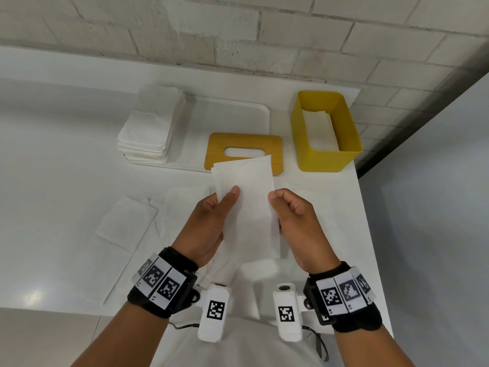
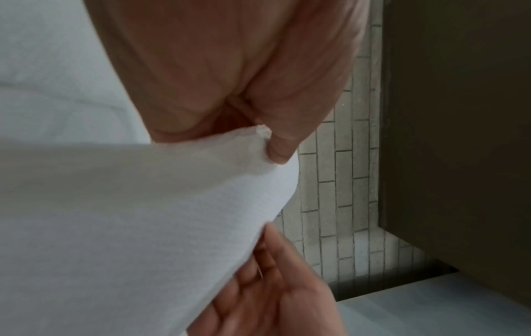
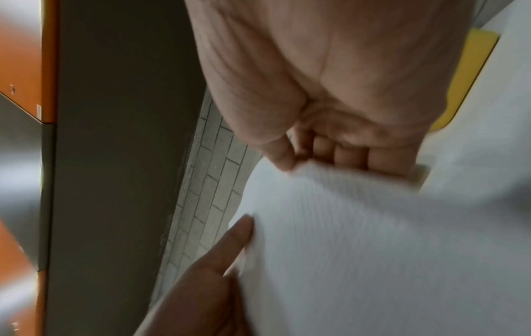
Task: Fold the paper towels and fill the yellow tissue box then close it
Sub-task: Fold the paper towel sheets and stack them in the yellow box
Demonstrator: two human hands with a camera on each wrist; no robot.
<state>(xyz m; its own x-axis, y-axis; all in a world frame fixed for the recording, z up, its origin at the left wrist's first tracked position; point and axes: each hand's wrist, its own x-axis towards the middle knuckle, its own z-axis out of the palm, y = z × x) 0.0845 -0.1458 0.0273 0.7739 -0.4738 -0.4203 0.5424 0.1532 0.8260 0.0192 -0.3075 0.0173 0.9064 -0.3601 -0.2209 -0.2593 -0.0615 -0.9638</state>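
At the centre of the head view, both hands hold one white folded paper towel (image 1: 244,192) up off the table. The left hand (image 1: 209,223) pinches its left long edge with the thumb on top and the fingers underneath; the right hand (image 1: 296,221) pinches the right long edge the same way, fingers curled behind the sheet. In the left wrist view the thumb tip dents the soft paper near a corner, and in the right wrist view the sheet bows between the two grips.

I judge the towel to be very light, limp and easily creased or torn, so it needs a light pinch on both long edges, close to the middle, to stay flat; one hand alone would let it droop and unfold. It should not slip, since the embossed paper looks grippy.

Just beyond the towel, toward the upper middle of the frame, lies the wooden-looking yellow-brown lid with an oval slot (image 1: 243,151), its near edge partly hidden by the sheet. To its right stands the open yellow plastic tissue box (image 1: 328,154), with white towels already lying low inside. At upper left a stack of white folded paper towels (image 1: 150,128) sits on a white tray (image 1: 238,112). Unfolded white sheets (image 1: 127,223) lie flat on the white table (image 1: 53,154) at lower left, beneath the hands.
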